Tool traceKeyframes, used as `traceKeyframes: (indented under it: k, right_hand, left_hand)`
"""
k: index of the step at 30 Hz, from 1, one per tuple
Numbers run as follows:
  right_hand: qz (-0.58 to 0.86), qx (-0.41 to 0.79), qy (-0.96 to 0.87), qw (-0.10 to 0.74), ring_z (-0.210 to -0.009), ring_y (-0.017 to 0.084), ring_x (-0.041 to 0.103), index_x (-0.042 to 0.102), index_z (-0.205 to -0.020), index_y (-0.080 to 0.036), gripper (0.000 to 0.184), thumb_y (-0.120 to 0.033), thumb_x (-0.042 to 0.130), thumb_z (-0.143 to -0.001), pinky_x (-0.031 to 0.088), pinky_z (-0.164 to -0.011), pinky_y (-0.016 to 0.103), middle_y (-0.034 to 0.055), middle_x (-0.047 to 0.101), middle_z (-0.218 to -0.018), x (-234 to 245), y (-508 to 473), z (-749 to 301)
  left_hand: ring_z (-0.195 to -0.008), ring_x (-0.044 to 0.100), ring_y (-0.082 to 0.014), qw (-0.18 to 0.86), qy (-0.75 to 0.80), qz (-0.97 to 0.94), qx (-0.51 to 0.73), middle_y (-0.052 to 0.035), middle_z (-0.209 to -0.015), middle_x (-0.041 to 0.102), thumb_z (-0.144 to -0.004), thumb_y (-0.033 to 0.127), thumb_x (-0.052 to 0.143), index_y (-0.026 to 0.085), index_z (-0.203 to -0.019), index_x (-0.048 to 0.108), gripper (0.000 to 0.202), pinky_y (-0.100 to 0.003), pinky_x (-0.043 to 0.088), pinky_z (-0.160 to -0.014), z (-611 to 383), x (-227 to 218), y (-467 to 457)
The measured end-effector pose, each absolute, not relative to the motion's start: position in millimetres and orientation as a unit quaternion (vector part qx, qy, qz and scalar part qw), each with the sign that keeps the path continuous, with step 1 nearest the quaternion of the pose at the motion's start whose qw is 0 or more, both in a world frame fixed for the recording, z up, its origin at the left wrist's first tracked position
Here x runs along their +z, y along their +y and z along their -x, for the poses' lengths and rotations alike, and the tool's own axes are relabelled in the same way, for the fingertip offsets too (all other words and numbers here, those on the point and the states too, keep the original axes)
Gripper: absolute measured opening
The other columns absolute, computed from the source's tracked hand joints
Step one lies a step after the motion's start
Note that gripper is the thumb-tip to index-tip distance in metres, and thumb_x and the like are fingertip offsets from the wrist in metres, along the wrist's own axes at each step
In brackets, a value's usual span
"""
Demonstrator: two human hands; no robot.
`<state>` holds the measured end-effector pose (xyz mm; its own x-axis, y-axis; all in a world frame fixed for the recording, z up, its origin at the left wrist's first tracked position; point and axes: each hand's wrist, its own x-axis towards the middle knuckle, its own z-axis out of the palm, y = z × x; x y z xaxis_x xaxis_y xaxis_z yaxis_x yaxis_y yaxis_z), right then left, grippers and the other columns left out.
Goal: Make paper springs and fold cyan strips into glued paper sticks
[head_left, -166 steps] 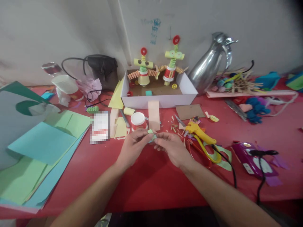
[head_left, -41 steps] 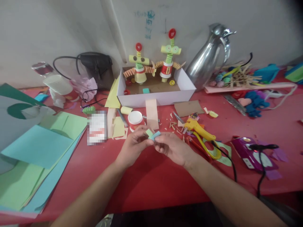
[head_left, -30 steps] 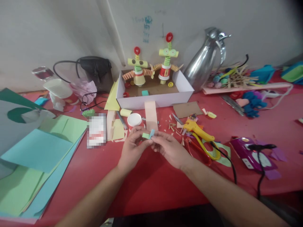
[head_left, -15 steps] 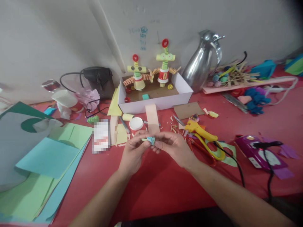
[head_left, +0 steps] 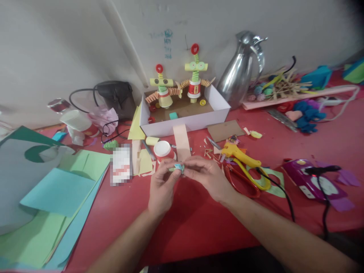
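Note:
My left hand [head_left: 161, 186] and my right hand [head_left: 205, 177] meet above the red table [head_left: 187, 223], both pinching a small folded piece of green and blue paper strips [head_left: 178, 167] between thumbs and fingertips. The piece is tiny and mostly covered by my fingers. Just beyond my hands stand a small white-lidded jar [head_left: 163, 149] and a pale pink paper strip [head_left: 182, 141].
A white box [head_left: 187, 122] holds two paper-cup figures [head_left: 162, 89] at the back. A yellow glue gun [head_left: 241, 159], red scissors [head_left: 241, 185] and a purple device [head_left: 309, 182] with cable lie right. Coloured paper sheets [head_left: 54, 193] are stacked left. A steel jug [head_left: 241, 72] stands behind.
My hands have kept working the paper piece, turning and pressing it smaller between the fingertips. The view has drifted slightly; nothing else on the table has moved.

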<state>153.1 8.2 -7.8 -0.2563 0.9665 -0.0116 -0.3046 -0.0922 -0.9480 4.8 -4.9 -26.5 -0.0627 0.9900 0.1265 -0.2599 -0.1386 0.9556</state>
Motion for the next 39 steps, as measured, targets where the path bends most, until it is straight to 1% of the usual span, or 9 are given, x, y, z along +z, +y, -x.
traceKeyframes:
  k: [4, 8, 11, 14, 17, 22, 27, 32, 39]
  right_hand:
    - [0.382, 0.583, -0.519, 0.495, -0.088, 0.019, 0.064, 0.076, -0.095, -0.026, 0.025, -0.032, 0.082, -0.072, 0.053, -0.081, 0.034, 0.003, 0.07, -0.095, -12, 7, -150]
    - [0.402, 0.569, -0.522, 0.491, -0.089, 0.022, 0.068, 0.077, -0.092, -0.026, 0.019, -0.036, 0.078, -0.075, 0.053, -0.083, 0.036, 0.0031, 0.074, -0.092, -14, 8, -151]
    - [0.413, 0.534, -0.546, 0.495, -0.09, 0.023, 0.069, 0.078, -0.09, -0.028, 0.014, -0.034, 0.076, -0.078, 0.053, -0.084, 0.037, 0.0025, 0.075, -0.092, -12, 9, -153]
    - [0.414, 0.47, -0.581, 0.52, -0.093, 0.022, 0.068, 0.077, -0.091, -0.03, 0.011, -0.028, 0.074, -0.081, 0.052, -0.086, 0.037, 0.0019, 0.075, -0.096, -8, 7, -156]
    - [0.391, 0.46, -0.598, 0.527, -0.095, 0.022, 0.068, 0.076, -0.094, -0.031, 0.012, -0.028, 0.07, -0.085, 0.053, -0.085, 0.036, 0.0025, 0.075, -0.099, -4, 4, -156]
    - [0.371, 0.486, -0.596, 0.522, -0.096, 0.023, 0.068, 0.075, -0.098, -0.03, 0.014, -0.035, 0.066, -0.088, 0.055, -0.084, 0.035, 0.0036, 0.074, -0.097, -4, -1, -155]
    - [0.363, 0.524, -0.56, 0.529, -0.085, 0.019, 0.07, 0.074, -0.097, -0.029, 0.012, -0.032, 0.07, -0.086, 0.057, -0.077, 0.032, 0.002, 0.074, -0.09, -12, -5, -153]
    - [0.335, 0.512, -0.554, 0.565, -0.079, 0.017, 0.071, 0.073, -0.098, -0.028, 0.013, -0.029, 0.072, -0.085, 0.06, -0.073, 0.03, 0.0009, 0.075, -0.089, -18, -7, -151]
    - [0.316, 0.435, -0.59, 0.603, -0.09, 0.016, 0.069, 0.077, -0.096, -0.032, 0.026, -0.013, 0.077, -0.079, 0.059, -0.079, 0.029, 0.0006, 0.072, -0.097, -18, -5, -152]
  left_hand:
    - [-0.092, 0.06, -0.0142, 0.532, 0.417, -0.406, 0.615, -0.0015, -0.092, 0.063, -0.075, 0.026, 0.078, 0.027, -0.085, 0.077, 0.011, -0.027, 0.049, -0.087, -6, -26, -7]
    - [-0.089, 0.061, -0.0135, 0.617, 0.398, -0.363, 0.573, -0.0015, -0.096, 0.066, -0.073, 0.026, 0.08, 0.027, -0.082, 0.077, 0.01, -0.025, 0.05, -0.083, -1, -25, -4]
    - [-0.09, 0.062, -0.0146, 0.636, 0.394, -0.377, 0.545, -0.0032, -0.099, 0.066, -0.073, 0.028, 0.08, 0.025, -0.087, 0.078, 0.015, -0.026, 0.051, -0.081, 4, -22, -1]
    - [-0.09, 0.061, -0.0148, 0.57, 0.407, -0.459, 0.546, -0.0034, -0.101, 0.065, -0.07, 0.023, 0.082, 0.027, -0.096, 0.077, 0.026, -0.026, 0.052, -0.08, 7, -18, -1]
    - [-0.088, 0.062, -0.0153, 0.46, 0.421, -0.556, 0.55, -0.0029, -0.1, 0.066, -0.07, 0.017, 0.081, 0.031, -0.102, 0.076, 0.035, -0.027, 0.053, -0.079, 10, -13, -4]
    - [-0.086, 0.065, -0.0195, 0.332, 0.45, -0.616, 0.555, -0.0035, -0.09, 0.072, -0.072, 0.016, 0.079, 0.03, -0.095, 0.078, 0.027, -0.031, 0.053, -0.077, 11, -7, -11]
    - [-0.084, 0.069, -0.0203, 0.32, 0.448, -0.581, 0.599, -0.0018, -0.086, 0.076, -0.07, 0.015, 0.081, 0.03, -0.088, 0.078, 0.024, -0.033, 0.055, -0.078, 9, -8, -17]
    - [-0.088, 0.07, -0.019, 0.345, 0.403, -0.572, 0.626, -0.0007, -0.089, 0.077, -0.071, 0.009, 0.079, 0.028, -0.084, 0.077, 0.023, -0.032, 0.057, -0.08, 8, -11, -18]
    - [-0.084, 0.069, -0.0136, 0.357, 0.354, -0.6, 0.622, 0.0009, -0.088, 0.076, -0.076, 0.0, 0.071, 0.026, -0.084, 0.075, 0.028, -0.027, 0.057, -0.077, 9, -11, -14]
